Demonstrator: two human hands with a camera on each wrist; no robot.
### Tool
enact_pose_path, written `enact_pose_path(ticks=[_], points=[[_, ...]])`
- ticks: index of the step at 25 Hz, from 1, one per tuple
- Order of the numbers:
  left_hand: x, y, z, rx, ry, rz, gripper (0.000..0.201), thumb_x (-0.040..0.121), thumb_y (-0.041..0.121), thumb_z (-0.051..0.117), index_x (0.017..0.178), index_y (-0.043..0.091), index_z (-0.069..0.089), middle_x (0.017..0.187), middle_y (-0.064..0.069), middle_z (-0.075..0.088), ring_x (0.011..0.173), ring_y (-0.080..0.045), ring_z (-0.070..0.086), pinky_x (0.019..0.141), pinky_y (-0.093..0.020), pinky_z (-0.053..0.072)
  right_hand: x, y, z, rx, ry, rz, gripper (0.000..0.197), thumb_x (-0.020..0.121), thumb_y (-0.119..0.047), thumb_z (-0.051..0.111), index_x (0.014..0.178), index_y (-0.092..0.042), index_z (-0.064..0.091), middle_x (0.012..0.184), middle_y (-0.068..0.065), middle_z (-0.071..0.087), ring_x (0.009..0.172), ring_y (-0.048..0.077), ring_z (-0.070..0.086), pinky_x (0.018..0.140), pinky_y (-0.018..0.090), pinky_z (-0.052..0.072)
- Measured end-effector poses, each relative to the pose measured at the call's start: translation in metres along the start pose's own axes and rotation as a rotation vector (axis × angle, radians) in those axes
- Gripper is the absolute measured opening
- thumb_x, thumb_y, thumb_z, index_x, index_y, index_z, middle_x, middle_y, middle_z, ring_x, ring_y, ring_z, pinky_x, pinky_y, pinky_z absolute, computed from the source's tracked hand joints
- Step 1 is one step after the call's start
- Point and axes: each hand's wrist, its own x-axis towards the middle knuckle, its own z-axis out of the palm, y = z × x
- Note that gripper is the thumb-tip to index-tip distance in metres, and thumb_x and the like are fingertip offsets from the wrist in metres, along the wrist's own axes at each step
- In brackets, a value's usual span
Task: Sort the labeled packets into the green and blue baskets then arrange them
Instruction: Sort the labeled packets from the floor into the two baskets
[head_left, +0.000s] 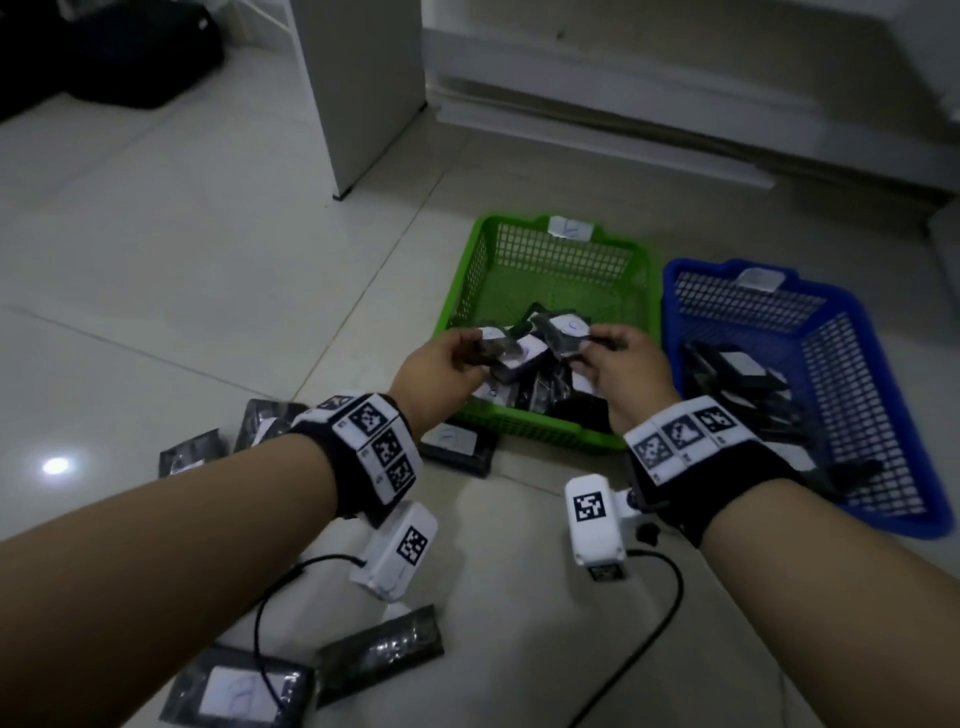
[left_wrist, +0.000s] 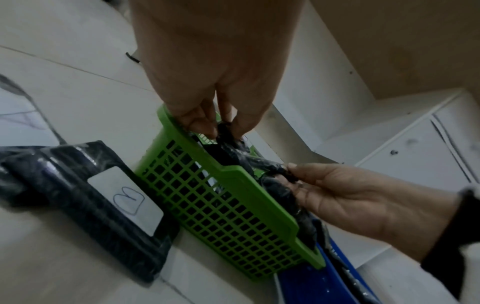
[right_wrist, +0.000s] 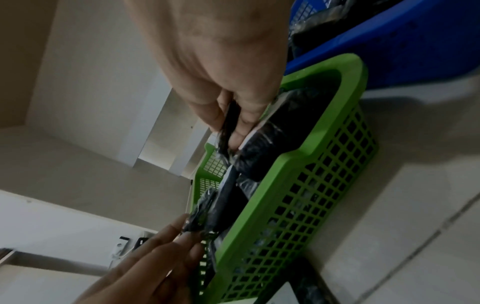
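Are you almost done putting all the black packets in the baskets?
Partly. The green basket and the blue basket both already hold packets. Right now the left hand and right hand each pinch a packet over the green basket, arranging its pile. Several packets still lie on the floor, such as one beside the green basket and others nearer the person.

Left hand (head_left: 441, 358) and right hand (head_left: 621, 364): forearms extended forward, fingertips pinching, level, near each other, wrists banded.
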Motion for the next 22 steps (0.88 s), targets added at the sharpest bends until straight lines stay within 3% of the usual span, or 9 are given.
enact_pose_path(ticks=[3, 5, 7, 10, 13, 15, 17, 19, 22], points=[[0.010, 0.001, -0.006, 0.314, -0.062, 0.083, 0.048, 0.085, 0.025, 0.062, 0.132, 0.023, 0.054, 0.119, -0.010, 0.055, 0.097, -0.026, 0.061, 0.092, -0.029, 0.048, 0.003, 0.002, -0.003, -0.222, -0.063, -0.028, 0.035, 0.091, -0.002, 0.056, 0.125, -0.012, 0.059, 0.119, 0.007, 0.063, 0.097, 0.019, 0.063, 0.087, 0.034, 0.055], [0.007, 0.001, -0.021, 0.315, -0.035, 0.108, 0.043, 0.085, 0.023, 0.062, 0.128, 0.024, 0.058, 0.117, -0.008, 0.049, 0.096, -0.022, 0.059, 0.092, -0.026, 0.046, -0.013, 0.001, -0.002, -0.365, -0.039, -0.117, 0.036, 0.090, -0.005, 0.054, 0.123, -0.019, 0.062, 0.099, -0.001, 0.065, 0.076, 0.012, 0.059, 0.071, 0.031, 0.056], [-0.003, -0.009, -0.041, 0.256, 0.021, 0.117, 0.029, 0.086, 0.022, 0.061, 0.114, 0.025, 0.066, 0.112, -0.002, 0.052, 0.090, -0.015, 0.059, 0.084, -0.024, 0.045, -0.038, 0.006, 0.004, -0.489, 0.022, -0.285, 0.034, 0.087, -0.006, 0.054, 0.113, -0.023, 0.068, 0.098, 0.005, 0.059, 0.065, 0.009, 0.052, 0.059, 0.018, 0.047], [-0.024, -0.039, -0.075, 0.241, 0.108, 0.059, 0.017, 0.087, 0.019, 0.058, 0.097, 0.027, 0.069, 0.100, 0.003, 0.064, 0.085, -0.014, 0.063, 0.078, -0.028, 0.050, -0.080, 0.022, 0.026, -0.582, -0.112, -0.484, 0.029, 0.084, -0.001, 0.054, 0.099, -0.020, 0.071, 0.104, 0.000, 0.055, 0.077, 0.002, 0.053, 0.068, 0.002, 0.037], [-0.041, -0.074, -0.100, 0.365, 0.175, -0.025, 0.021, 0.083, 0.013, 0.061, 0.100, 0.023, 0.070, 0.104, -0.005, 0.064, 0.094, -0.020, 0.061, 0.085, -0.028, 0.046, -0.091, 0.051, 0.058, -0.806, -0.407, -0.503, 0.032, 0.091, -0.004, 0.048, 0.114, -0.016, 0.067, 0.116, 0.002, 0.061, 0.105, 0.012, 0.056, 0.087, 0.013, 0.039], [-0.044, -0.094, -0.111, 0.479, 0.143, -0.047, 0.030, 0.080, 0.013, 0.065, 0.110, 0.017, 0.068, 0.114, -0.009, 0.059, 0.102, -0.024, 0.058, 0.089, -0.028, 0.042, -0.084, 0.071, 0.075, -1.044, -0.528, -0.502, 0.041, 0.093, -0.007, 0.045, 0.132, -0.015, 0.054, 0.134, 0.005, 0.051, 0.122, 0.021, 0.045, 0.101, 0.026, 0.038], [-0.047, -0.110, -0.118, 0.559, 0.040, -0.057, 0.040, 0.077, 0.020, 0.070, 0.117, 0.021, 0.064, 0.120, -0.007, 0.056, 0.109, -0.027, 0.056, 0.094, -0.032, 0.043, -0.077, 0.088, 0.085, -1.269, -0.558, -0.521, 0.052, 0.092, -0.006, 0.042, 0.142, -0.018, 0.039, 0.143, 0.005, 0.039, 0.127, 0.026, 0.037, 0.104, 0.035, 0.036], [-0.051, -0.122, -0.119, 0.683, -0.071, -0.072, 0.049, 0.074, 0.033, 0.072, 0.121, 0.031, 0.059, 0.124, 0.002, 0.055, 0.116, -0.027, 0.051, 0.096, -0.040, 0.044, -0.074, 0.102, 0.090, -1.373, -0.533, -0.563, 0.057, 0.090, -0.003, 0.041, 0.144, -0.020, 0.032, 0.146, 0.005, 0.034, 0.126, 0.028, 0.035, 0.102, 0.037, 0.034], [-0.054, -0.125, -0.114, 0.858, -0.141, -0.055, 0.054, 0.073, 0.043, 0.071, 0.124, 0.037, 0.055, 0.130, 0.010, 0.053, 0.122, -0.025, 0.041, 0.097, -0.041, 0.039, -0.074, 0.114, 0.091, -1.282, -0.460, -0.578, 0.056, 0.088, 0.003, 0.043, 0.139, -0.020, 0.039, 0.140, 0.007, 0.041, 0.121, 0.027, 0.036, 0.100, 0.034, 0.035]])
